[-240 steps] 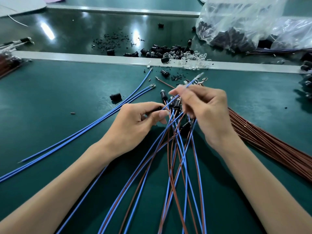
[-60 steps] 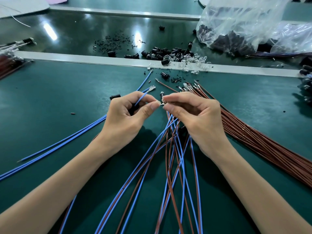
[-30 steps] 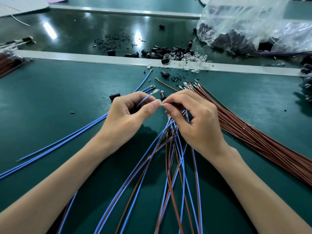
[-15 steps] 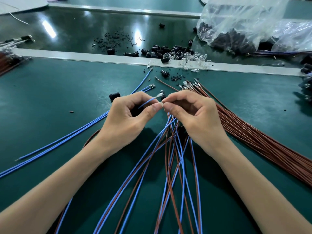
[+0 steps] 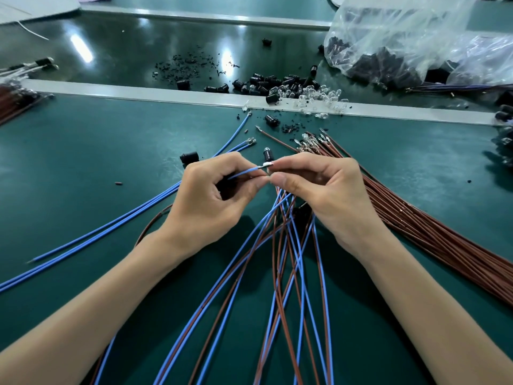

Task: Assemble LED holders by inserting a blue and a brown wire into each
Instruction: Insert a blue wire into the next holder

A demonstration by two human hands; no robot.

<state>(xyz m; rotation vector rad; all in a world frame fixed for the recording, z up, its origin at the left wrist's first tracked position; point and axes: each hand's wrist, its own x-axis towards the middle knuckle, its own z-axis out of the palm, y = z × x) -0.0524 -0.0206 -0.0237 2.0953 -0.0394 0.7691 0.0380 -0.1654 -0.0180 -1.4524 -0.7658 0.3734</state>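
Note:
My left hand (image 5: 211, 198) grips a blue wire (image 5: 244, 171) between thumb and fingers, and a dark piece sits in its palm. The wire's metal terminal (image 5: 265, 165) points right, where my right hand (image 5: 330, 195) pinches it between thumb and forefinger. Both sets of fingertips meet above a fan of blue and brown wires (image 5: 288, 268) lying under the hands. Just behind the fingertips a black LED holder (image 5: 268, 154) with a clear tip is visible. Another black holder (image 5: 189, 157) lies left of it.
Loose blue wires (image 5: 133, 215) run off to the left, and a thick bundle of brown wires (image 5: 444, 240) to the right. Black holders (image 5: 263, 84) and clear LEDs (image 5: 319, 97) lie by the grey strip (image 5: 138, 93). Plastic bags (image 5: 402, 43) sit at the back right.
My hands have come together from a wider spacing. The blue wire's terminal has moved right to the fingertips of my right hand. A brown wire loop now shows by my left wrist.

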